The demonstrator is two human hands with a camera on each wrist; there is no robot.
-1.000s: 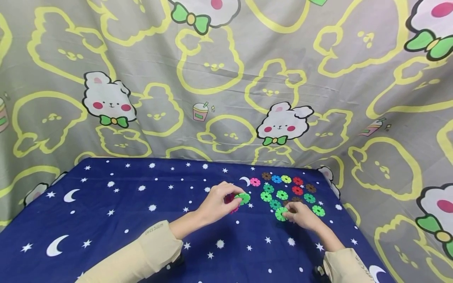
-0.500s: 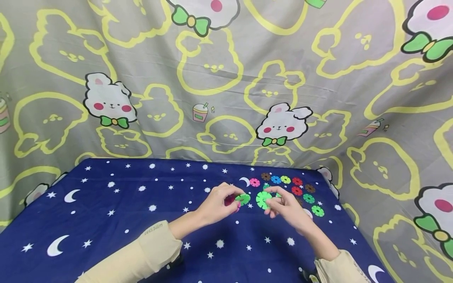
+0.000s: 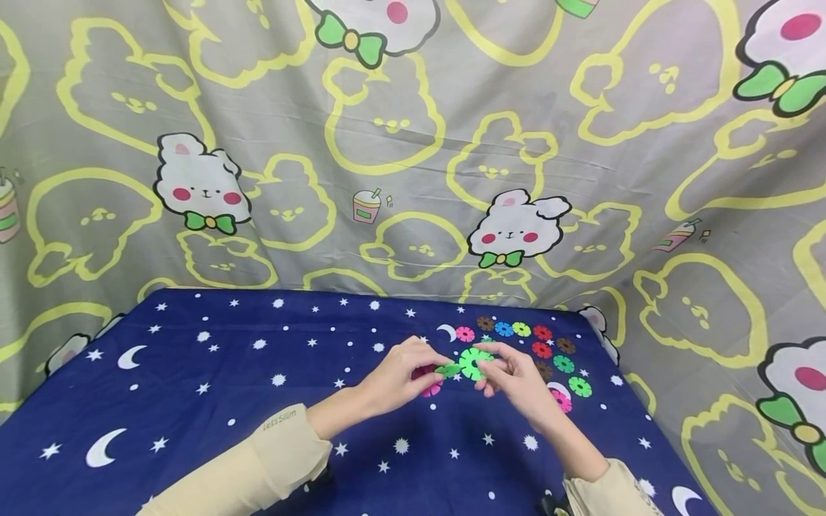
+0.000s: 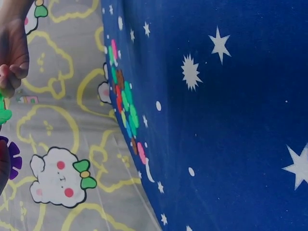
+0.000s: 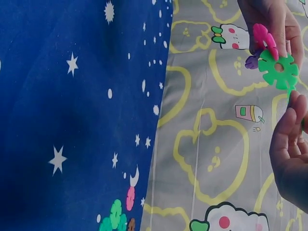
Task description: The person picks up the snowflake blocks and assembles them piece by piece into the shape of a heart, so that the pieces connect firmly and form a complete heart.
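My left hand (image 3: 401, 376) pinches a small joined cluster of slotted plastic snowflake discs above the table. A green disc (image 5: 276, 74) points toward the other hand. Behind it show a pink disc (image 5: 263, 38) and a purple disc (image 5: 251, 62), partly hidden by the fingers. My right hand (image 3: 521, 383) pinches another bright green disc (image 3: 469, 370) between thumb and forefinger, its face toward the head camera. The two green discs meet edge to edge in the head view, nearly at right angles. In the right wrist view, the right hand's disc shows only as a thin edge.
Several loose discs lie at the table's far right, among them a blue disc (image 3: 503, 329), a red disc (image 3: 543, 332) and a brown disc (image 3: 485, 323). A pink disc (image 3: 562, 401) lies by the right wrist. A patterned curtain (image 3: 413, 193) hangs behind the starry tablecloth (image 3: 213, 437).
My right hand has brought its green disc from among the loose discs leftward to the left hand's cluster. The left hand has stayed almost in place, its green disc now tilted flatter.
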